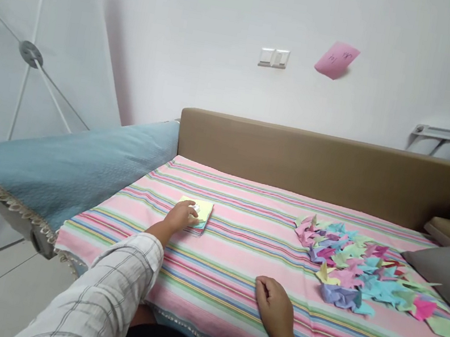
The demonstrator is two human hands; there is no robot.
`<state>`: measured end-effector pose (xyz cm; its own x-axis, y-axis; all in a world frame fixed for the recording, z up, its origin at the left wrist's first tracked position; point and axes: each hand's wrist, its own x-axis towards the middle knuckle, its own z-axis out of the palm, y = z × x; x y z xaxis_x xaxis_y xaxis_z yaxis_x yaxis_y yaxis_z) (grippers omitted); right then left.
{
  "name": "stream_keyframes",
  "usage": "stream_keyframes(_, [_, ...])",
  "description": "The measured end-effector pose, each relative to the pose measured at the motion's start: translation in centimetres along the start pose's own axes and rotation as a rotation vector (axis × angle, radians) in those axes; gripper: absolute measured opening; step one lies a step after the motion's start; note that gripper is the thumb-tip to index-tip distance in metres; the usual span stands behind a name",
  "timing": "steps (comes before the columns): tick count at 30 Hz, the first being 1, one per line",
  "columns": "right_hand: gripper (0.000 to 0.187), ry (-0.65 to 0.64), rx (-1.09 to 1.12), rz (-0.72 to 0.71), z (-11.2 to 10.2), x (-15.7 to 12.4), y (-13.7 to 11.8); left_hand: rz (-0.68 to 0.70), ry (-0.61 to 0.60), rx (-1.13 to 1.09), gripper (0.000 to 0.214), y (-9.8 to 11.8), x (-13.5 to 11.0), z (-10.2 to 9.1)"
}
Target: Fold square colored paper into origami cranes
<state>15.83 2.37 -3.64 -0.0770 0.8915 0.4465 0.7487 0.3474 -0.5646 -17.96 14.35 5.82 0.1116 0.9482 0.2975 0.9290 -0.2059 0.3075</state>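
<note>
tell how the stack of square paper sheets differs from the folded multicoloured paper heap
The square paper stack lies flat and neat; the folded multicoloured paper heap is jumbled. The stack covers a small patch; the heap spreads wider. The left hand is at the stack; neither touches the heap. Both rest on the pink striped cloth.
</note>
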Motion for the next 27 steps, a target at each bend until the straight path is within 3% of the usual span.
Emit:
stream_keyframes(5, [0.027,0.008,-0.01,0.001,0.0,0.1,-0.1,-0.08,0.054,0.082,0.032,1.4,-1.0,1.2])
stream_keyframes(9, [0.027,0.01,-0.019,-0.011,-0.1,0.1,-0.2,-0.324,0.045,0.077,0.038,2.5,-1.0,1.8])
stream_keyframes(12, [0.027,0.011,-0.028,-0.011,-0.1,0.1,-0.3,-0.427,0.011,-0.003,0.032,2.7,-0.7,1.6])
stream_keyframes(18, [0.027,0.018,-0.032,-0.027,-0.1,0.3,-0.4,-0.424,0.037,-0.219,0.021,3.0,0.3,-0.1])
stream_keyframes(24, [0.027,0.014,-0.043,-0.02,-0.2,0.3,-0.5,-0.313,0.118,-0.671,0.045,4.6,2.8,-2.7])
stream_keyframes(27, [0.028,0.017,-0.053,-0.022,-0.2,0.3,-0.5,-0.365,0.22,-0.898,0.045,4.3,3.3,-3.2])
